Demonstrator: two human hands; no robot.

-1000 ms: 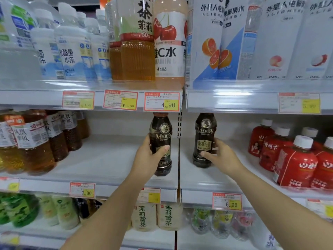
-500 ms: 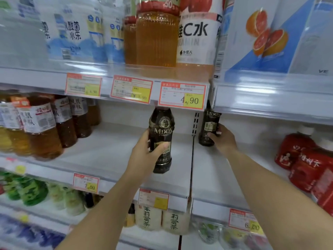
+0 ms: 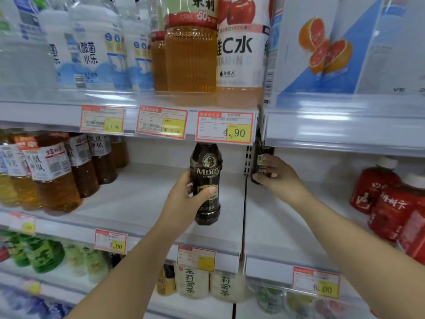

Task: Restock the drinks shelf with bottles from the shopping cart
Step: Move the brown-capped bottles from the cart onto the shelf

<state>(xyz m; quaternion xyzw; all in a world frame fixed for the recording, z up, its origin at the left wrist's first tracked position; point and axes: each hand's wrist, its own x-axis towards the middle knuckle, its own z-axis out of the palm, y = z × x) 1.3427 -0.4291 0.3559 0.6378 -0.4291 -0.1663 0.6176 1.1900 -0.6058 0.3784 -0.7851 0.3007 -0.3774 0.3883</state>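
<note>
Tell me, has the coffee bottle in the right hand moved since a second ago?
Yes. The right hand has carried its coffee bottle deeper into the shelf, from the front edge back to the slotted upright at the rear.

Red bottles (image 3: 391,203) right, price tags (image 3: 225,127) along shelf edges

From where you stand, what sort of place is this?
Most likely a supermarket drinks aisle: tiered white shelves packed with bottled drinks, price tags on the shelf edges, and each hand placing a dark coffee bottle.
</note>
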